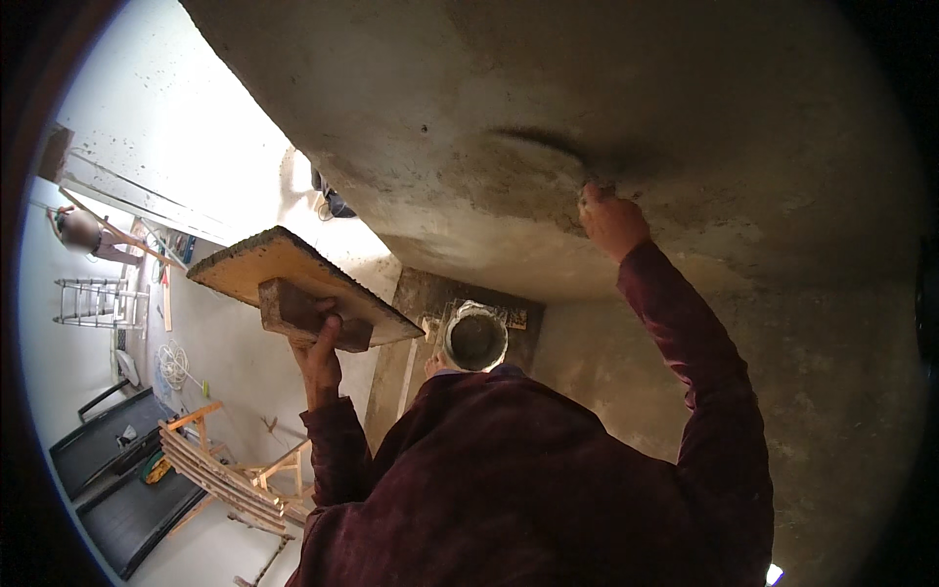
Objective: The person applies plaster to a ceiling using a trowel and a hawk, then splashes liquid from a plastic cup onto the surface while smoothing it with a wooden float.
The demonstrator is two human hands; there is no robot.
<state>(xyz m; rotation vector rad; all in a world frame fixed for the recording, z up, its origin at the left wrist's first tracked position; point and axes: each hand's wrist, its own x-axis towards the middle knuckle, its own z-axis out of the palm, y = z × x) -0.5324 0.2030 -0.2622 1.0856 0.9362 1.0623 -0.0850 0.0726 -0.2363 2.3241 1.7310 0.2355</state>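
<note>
My left hand [323, 347] grips the block handle of a wooden hawk board [240, 264] with rough, mortar-crusted edges, held tilted left of centre. My right hand [611, 220] is raised against the grey plastered surface [734, 127], closed on a dark trowel [543, 147] that lies along it; the tool's shape is hard to make out. Darker, rough patches of plaster surround the trowel. Below the hawk's right end, a round bucket [474, 340] with grey material inside stands on a dark, stained surface [523, 352].
At the far left, another person [112, 249] stands among boards near a metal ladder [98, 303]. Below are coiled white cord [174, 364], dark panels [112, 470] and stacked planks on a wooden trestle [220, 470]. A bright opening [186, 127] borders the plastered surface.
</note>
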